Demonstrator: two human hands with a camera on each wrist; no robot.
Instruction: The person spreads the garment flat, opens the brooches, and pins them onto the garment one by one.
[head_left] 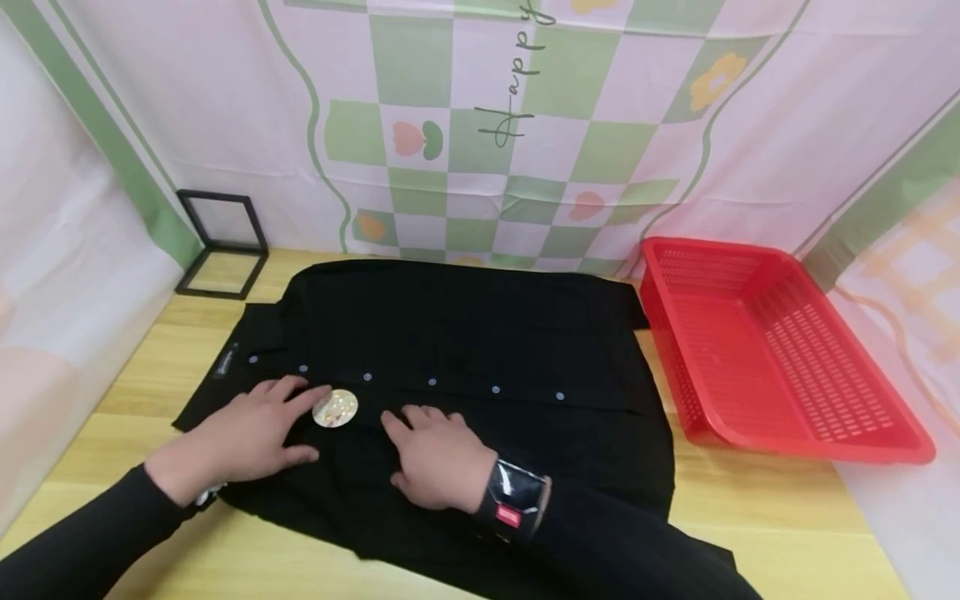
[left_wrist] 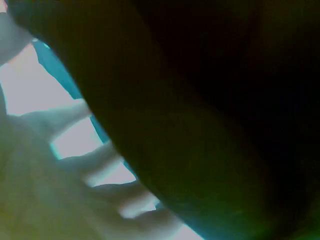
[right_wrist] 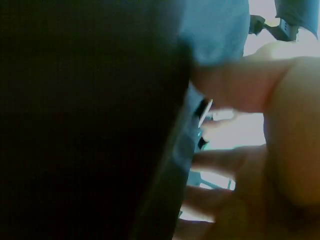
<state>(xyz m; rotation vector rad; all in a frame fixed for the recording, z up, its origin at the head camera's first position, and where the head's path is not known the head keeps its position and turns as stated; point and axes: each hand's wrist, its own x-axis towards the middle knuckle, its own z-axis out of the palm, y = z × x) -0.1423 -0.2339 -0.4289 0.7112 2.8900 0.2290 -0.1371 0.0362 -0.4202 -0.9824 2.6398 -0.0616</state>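
A black button-up shirt (head_left: 465, 325) lies spread on the table with its collar at the left and a row of pale buttons across it. On the shirt, just below the button row, sits a round, shiny, gold-toned disc (head_left: 335, 408). My left hand (head_left: 251, 429) rests palm down on the shirt's left part, its index fingertip at the disc's upper left edge and the thumb spread below. To the right of the disc, my right hand (head_left: 438, 458) touches the fabric with its fingertips. Both wrist views are dark and blurred, showing spread fingers (left_wrist: 95, 162) over the cloth.
At the right stands a red plastic basket (head_left: 682, 392) with perforated sides, close to the shirt's hem. A black folding frame (head_left: 222, 246) stands at the back left. Patterned curtain fabric (head_left: 495, 142) hangs behind and beside the wooden table (head_left: 780, 508).
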